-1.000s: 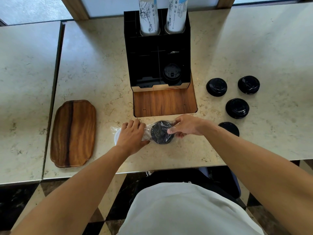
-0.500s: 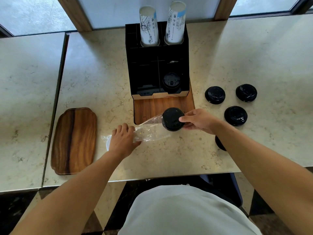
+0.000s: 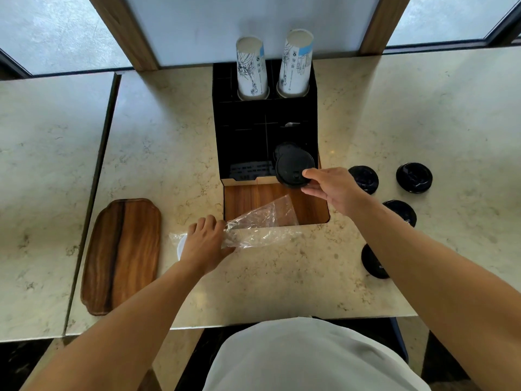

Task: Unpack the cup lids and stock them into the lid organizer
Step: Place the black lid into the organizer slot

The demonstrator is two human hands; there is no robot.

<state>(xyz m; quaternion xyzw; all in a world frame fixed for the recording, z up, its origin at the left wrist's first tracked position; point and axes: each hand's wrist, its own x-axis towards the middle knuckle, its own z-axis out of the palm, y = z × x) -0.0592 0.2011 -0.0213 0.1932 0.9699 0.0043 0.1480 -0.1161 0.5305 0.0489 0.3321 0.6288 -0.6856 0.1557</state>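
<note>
My right hand [image 3: 331,187] pinches a black cup lid [image 3: 293,169] by its rim and holds it at the front right compartment of the black lid organizer [image 3: 242,142]. Another black lid shows just behind it inside that compartment. My left hand [image 3: 204,244] grips the clear plastic bag [image 3: 262,224], which lies crumpled on the counter with its open end over the organizer's wooden base [image 3: 253,198]. Something white peeks out under my left hand.
Several loose black lids [image 3: 363,179] lie on the marble counter [image 3: 282,277] to the right; one is partly hidden by my right forearm. Two stacks of paper cups [image 3: 251,69] stand in the organizer's top. A wooden tray [image 3: 124,252] lies at the left.
My right hand pulled the black lid out of the bag and carried it up and forward to the organizer's front right compartment. My left hand stayed on the bag, which now lies limp.
</note>
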